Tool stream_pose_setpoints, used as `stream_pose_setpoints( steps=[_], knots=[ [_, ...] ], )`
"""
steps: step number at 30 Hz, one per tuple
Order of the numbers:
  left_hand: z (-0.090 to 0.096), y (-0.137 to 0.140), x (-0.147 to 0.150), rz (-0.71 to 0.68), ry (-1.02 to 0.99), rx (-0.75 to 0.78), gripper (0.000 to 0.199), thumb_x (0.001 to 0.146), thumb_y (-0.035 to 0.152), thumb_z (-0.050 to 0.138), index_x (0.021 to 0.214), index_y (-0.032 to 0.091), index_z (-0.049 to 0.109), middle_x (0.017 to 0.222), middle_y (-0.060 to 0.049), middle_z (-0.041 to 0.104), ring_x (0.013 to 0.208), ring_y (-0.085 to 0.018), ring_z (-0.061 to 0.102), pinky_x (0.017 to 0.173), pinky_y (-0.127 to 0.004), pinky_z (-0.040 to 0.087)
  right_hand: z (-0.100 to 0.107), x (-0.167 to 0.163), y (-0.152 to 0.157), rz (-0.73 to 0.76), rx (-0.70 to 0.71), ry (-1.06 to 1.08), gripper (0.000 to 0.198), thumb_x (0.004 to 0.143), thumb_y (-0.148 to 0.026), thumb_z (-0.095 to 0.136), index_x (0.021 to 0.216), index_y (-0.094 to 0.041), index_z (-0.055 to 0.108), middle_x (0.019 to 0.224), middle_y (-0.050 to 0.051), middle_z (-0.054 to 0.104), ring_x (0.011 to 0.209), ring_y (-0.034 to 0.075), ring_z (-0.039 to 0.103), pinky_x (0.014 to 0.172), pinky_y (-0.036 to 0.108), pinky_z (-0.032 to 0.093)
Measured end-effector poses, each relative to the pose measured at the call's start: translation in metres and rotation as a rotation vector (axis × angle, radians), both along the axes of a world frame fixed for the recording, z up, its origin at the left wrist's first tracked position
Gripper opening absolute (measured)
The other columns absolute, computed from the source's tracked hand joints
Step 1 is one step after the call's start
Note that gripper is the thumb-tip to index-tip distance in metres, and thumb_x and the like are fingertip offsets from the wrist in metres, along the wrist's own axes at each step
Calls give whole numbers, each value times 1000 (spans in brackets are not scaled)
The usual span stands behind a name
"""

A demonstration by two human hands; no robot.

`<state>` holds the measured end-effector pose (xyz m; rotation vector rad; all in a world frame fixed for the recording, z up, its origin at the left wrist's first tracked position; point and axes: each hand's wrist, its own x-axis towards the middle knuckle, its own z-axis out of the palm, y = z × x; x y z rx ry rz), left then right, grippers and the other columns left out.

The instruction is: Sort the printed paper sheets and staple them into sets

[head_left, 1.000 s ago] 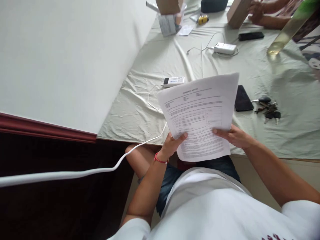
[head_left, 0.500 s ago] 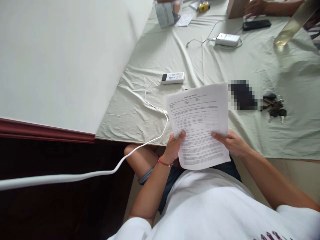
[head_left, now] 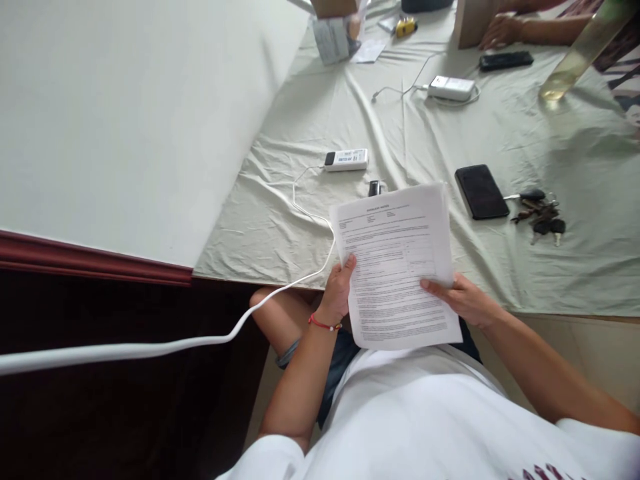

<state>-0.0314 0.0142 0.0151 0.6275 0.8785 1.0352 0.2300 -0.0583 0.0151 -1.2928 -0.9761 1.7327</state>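
Note:
A stack of printed paper sheets (head_left: 390, 273) is held up over my lap at the table's near edge, its text facing me. My left hand (head_left: 339, 288) grips the left edge, thumb on the front. On the opposite side my right hand (head_left: 463, 298) pinches the right edge, thumb lying across the print; the fingers of both hands are hidden behind the sheets. Just past the top edge sits a small black object (head_left: 375, 188). A black phone (head_left: 481, 191) and a bunch of keys (head_left: 543, 217) lie to the right.
A white power bank (head_left: 346, 160) trails a white cable (head_left: 200, 341) toward me. Farther back are another white device (head_left: 451, 88) with a cord, a dark phone (head_left: 506, 61), a tilted bottle (head_left: 575, 63) and a yellow object (head_left: 405, 27). Another person's hand (head_left: 501, 31) rests by a cardboard box (head_left: 473, 24).
The paper stack has dropped slightly toward me, uncovering the small black object beyond it. My left hand has shifted a little left along with it. Both hands keep their hold.

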Motion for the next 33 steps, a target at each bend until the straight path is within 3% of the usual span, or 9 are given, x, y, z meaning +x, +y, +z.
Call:
stream_pose_setpoints(
  steps=[3,8,11,18,22,26,30,33],
  knots=[
    [3,-2,0,40,17,-14,54,79,52,89,115,14,79,114,-14,82,126,-36,71,115,-51,52,-1,-8,-4,-33,16,-39,52,85,-61,81,120,-23,82,120,8,82,118,34,75,103,47,62],
    [1,-7,1,29,45,-20,55,72,54,93,107,14,80,108,-14,83,121,-38,73,112,-52,55,-3,-10,-7,-212,-34,27,48,83,-67,79,97,-21,83,95,8,85,84,28,81,78,39,66],
    [2,-9,3,10,32,-18,55,73,54,93,106,13,80,107,-15,83,122,-38,73,112,-52,55,-1,-9,-9,-274,-43,90,48,79,-66,82,93,-20,83,87,7,84,77,27,80,74,38,66],
    [7,8,9,115,41,97,42,81,47,86,106,16,76,117,-14,81,132,-34,68,116,-49,52,0,-8,-15,-279,-50,108,50,77,-66,85,93,-18,83,85,8,84,77,27,80,76,40,66],
    [8,23,15,118,92,83,33,81,43,84,98,18,71,107,-12,81,126,-33,71,111,-48,55,-3,-9,-15,-307,-72,96,47,79,-65,84,92,-20,83,86,6,84,77,26,80,79,38,66],
    [5,36,21,86,159,52,34,78,44,86,90,18,68,91,-8,80,114,-31,75,101,-46,60,-1,-3,-9,-238,-135,53,47,80,-65,82,96,-21,82,87,6,83,81,24,79,77,35,65],
    [-3,40,23,12,194,73,40,78,51,86,91,17,68,93,-9,79,109,-31,76,95,-44,62,1,15,7,-277,-15,-93,47,85,-65,77,106,-23,80,95,5,83,88,23,78,79,33,64],
    [-10,39,25,-14,207,90,45,79,56,84,97,17,70,94,-10,79,108,-31,76,93,-43,62,-3,29,25,-354,119,-322,45,94,-63,64,116,-25,76,103,6,81,92,24,77,82,39,65]
  ],
)
